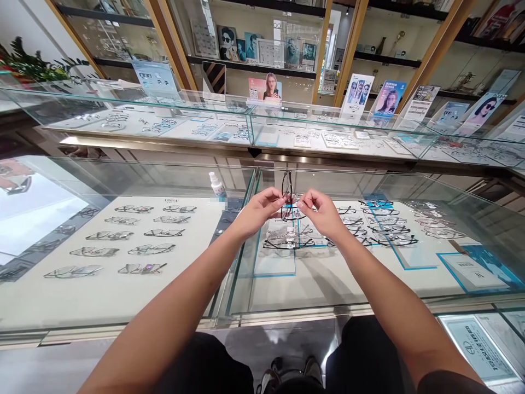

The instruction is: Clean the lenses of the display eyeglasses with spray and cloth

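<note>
Black legwear point(363, 353), dark sleeve point(451, 382), grey-and-dark shoes point(269, 378)

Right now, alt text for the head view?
A person's left hand holds dark-framed glasses turned on end above a glass case, the right hand close beside them, its contact unclear. Rows of glasses lie to the left, near a spray bottle. Behind, picture cards stand on another counter.

White-capped bottle point(217, 186), leafy plant point(36, 65), pictures point(227, 44) on a shelf point(254, 67)
</note>
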The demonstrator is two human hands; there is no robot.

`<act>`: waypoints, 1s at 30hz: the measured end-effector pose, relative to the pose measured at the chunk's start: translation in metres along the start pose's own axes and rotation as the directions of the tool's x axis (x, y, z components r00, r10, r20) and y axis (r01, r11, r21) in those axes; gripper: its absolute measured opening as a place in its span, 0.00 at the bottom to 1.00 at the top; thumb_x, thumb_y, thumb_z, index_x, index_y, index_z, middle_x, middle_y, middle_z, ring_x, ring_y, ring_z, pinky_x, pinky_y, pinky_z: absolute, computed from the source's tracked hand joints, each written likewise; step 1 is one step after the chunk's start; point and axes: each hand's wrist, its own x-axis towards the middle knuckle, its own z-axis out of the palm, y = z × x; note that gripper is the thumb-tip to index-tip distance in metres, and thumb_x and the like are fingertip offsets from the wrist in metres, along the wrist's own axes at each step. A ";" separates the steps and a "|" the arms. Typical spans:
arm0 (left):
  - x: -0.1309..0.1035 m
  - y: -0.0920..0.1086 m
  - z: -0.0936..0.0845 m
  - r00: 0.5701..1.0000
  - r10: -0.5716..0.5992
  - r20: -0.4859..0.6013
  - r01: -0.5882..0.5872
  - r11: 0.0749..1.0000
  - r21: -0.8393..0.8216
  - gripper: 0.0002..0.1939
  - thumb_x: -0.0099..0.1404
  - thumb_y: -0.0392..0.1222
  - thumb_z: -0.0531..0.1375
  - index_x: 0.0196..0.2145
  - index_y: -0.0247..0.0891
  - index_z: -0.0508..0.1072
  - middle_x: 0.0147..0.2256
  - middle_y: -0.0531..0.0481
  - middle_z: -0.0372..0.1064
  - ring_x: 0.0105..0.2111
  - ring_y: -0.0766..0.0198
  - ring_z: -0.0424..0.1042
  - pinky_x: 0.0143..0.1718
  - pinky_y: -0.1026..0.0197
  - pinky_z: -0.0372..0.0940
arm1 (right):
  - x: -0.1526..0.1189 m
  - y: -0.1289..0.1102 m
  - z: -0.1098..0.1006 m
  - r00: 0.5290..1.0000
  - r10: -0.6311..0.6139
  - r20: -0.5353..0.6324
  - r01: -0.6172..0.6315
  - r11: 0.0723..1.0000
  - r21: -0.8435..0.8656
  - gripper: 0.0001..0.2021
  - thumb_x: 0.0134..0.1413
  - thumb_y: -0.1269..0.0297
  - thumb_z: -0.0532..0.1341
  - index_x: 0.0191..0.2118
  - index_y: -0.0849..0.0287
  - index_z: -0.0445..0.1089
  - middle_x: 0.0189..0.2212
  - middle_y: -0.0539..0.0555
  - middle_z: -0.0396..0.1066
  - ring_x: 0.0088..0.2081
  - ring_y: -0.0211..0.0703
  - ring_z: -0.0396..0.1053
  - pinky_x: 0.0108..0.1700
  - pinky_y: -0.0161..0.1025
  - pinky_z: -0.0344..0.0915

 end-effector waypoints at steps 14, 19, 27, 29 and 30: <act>0.001 0.000 0.000 1.000 0.024 -0.015 -0.023 0.999 0.039 0.17 0.64 0.53 0.73 0.39 0.40 0.75 0.46 0.48 0.73 0.47 0.60 0.74 0.48 0.54 0.78 | -0.003 -0.004 0.010 0.997 0.033 -0.065 -0.025 0.992 0.120 0.18 0.56 0.55 0.71 0.29 0.53 0.61 0.33 0.51 0.74 0.37 0.43 0.70 0.43 0.44 0.67; 0.000 0.000 0.001 0.999 0.022 0.029 -0.025 0.995 0.101 0.17 0.65 0.54 0.72 0.39 0.40 0.75 0.45 0.49 0.71 0.45 0.61 0.73 0.47 0.54 0.79 | -0.004 -0.007 0.012 0.995 0.007 -0.095 0.004 0.992 0.123 0.14 0.56 0.62 0.70 0.30 0.53 0.63 0.34 0.51 0.75 0.36 0.43 0.70 0.42 0.43 0.66; -0.003 0.003 0.004 0.999 -0.004 0.049 -0.002 0.992 0.124 0.17 0.65 0.55 0.72 0.38 0.40 0.75 0.43 0.49 0.70 0.44 0.60 0.73 0.48 0.49 0.80 | -0.004 -0.009 0.009 0.999 0.022 -0.048 -0.020 0.999 0.038 0.12 0.55 0.64 0.68 0.30 0.53 0.63 0.31 0.47 0.71 0.33 0.41 0.66 0.41 0.42 0.63; -0.003 0.004 0.005 0.999 -0.012 0.044 0.006 0.992 0.124 0.18 0.65 0.55 0.72 0.39 0.40 0.76 0.43 0.49 0.71 0.45 0.60 0.73 0.48 0.50 0.80 | -0.004 -0.009 0.009 0.999 0.023 -0.038 -0.022 0.999 0.027 0.11 0.54 0.65 0.68 0.31 0.53 0.63 0.31 0.47 0.70 0.33 0.41 0.65 0.41 0.42 0.63; -0.003 0.004 0.006 0.999 -0.014 0.038 0.009 0.992 0.124 0.18 0.65 0.56 0.72 0.39 0.40 0.76 0.44 0.49 0.71 0.45 0.60 0.73 0.47 0.50 0.80 | -0.003 -0.009 0.008 0.999 0.024 -0.033 -0.023 0.999 0.023 0.11 0.54 0.65 0.68 0.31 0.53 0.63 0.31 0.47 0.70 0.33 0.40 0.65 0.41 0.42 0.63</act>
